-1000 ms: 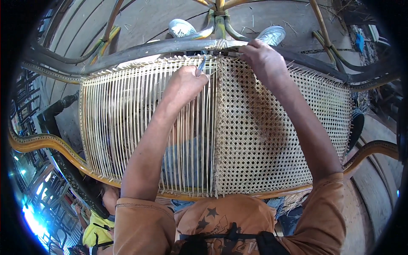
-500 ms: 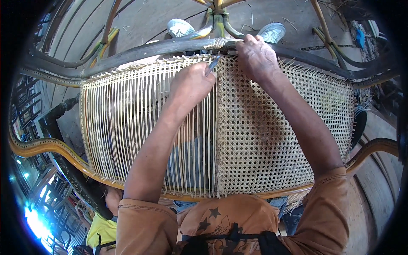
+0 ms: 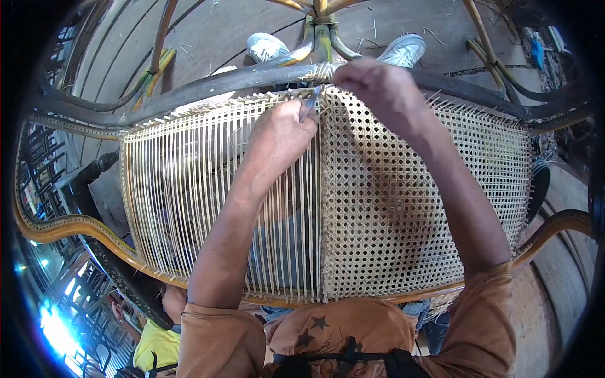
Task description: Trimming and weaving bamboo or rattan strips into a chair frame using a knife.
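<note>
My left hand (image 3: 282,131) is in a closed grip: fingers folded round a slim bluish-grey tool (image 3: 311,103), thumb laid along it. The tool's end slants to the far right; whether its tip touches the cane cannot be told.

My right hand (image 3: 384,90) is raised near the far edge, its fingers curled and bunched toward the left. It is blurred, so I cannot tell whether the fingers pinch a strand or are merely pressed together.

Beneath both hands is the cane panel, between my body and a dark pole (image 3: 214,83) at the far side. Its right half is a close mesh (image 3: 378,239) with small, regular openings. Its left half consists of pale strands (image 3: 173,189) running near to far, with gaps between them; a few cross-strands lie at the far edge. A braided strip (image 3: 324,220) divides the halves, its far end just beside the tool. Short cane ends stick up along the far edge.

Light strips bind (image 3: 324,71) the pole near its middle. Beyond it, two white shoes (image 3: 266,48) stand on the floor (image 3: 353,22). A curved yellow-brown rail (image 3: 63,230) extends to the left. At the near left, a person in a yellow top (image 3: 157,345) is partly visible.
</note>
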A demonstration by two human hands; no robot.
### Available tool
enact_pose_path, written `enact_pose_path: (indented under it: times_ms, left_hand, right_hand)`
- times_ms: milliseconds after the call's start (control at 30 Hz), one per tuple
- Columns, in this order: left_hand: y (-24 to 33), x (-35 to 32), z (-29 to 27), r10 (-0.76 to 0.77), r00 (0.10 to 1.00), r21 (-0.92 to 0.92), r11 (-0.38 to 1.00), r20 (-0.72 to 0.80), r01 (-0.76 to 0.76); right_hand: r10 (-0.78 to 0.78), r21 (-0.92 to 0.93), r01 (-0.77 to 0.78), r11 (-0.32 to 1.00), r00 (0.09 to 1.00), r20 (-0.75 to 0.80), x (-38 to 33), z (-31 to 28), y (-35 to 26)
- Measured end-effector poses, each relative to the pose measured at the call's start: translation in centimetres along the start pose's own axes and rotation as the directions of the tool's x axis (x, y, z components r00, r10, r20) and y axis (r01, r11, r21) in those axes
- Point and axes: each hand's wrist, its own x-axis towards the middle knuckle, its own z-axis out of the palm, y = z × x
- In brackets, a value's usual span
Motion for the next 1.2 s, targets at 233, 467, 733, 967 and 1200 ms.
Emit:
enact_pose_path:
  times_ms: [233, 467, 733, 967, 1200]
  left_hand:
    - [1.2, 0.4, -0.5, -0.041, 0.999, -0.128, 0.991, -0.021, 0.038]
    - [-0.1, 1.5, 1.2, 0.119, 0.977, 0.03, 0.993, -0.178, -0.116]
    - [0.1, 0.5, 2.3, 0.126, 0.969, 0.071, 0.991, -0.213, -0.113]
    - [-0.1, -0.3, 3.1, 0.158, 0.96, -0.052, 0.983, -0.23, -0.174]
    - [0.7, -1.9, 3.2, 0.187, 0.964, 0.023, 0.982, -0.186, -0.186]
  right_hand:
    - [-0.062, 0.267, 0.024, 0.964, 0.989, 0.137, 0.2, 2.9, 0.6]
    - [0.037, 0.406, -0.035, 0.913, 0.999, 0.003, -0.3, 3.7, 0.2]
    - [-0.058, 0.272, 0.1, 0.957, 0.986, -0.155, -1.4, 4.6, 1.4]
    - [0.0, 0.192, -0.006, 0.981, 1.0, 0.03, -1.0, 5.5, 1.9]
    - [-0.149, 0.008, 0.149, 0.989, 0.985, 0.083, -0.8, 3.2, 0.3]
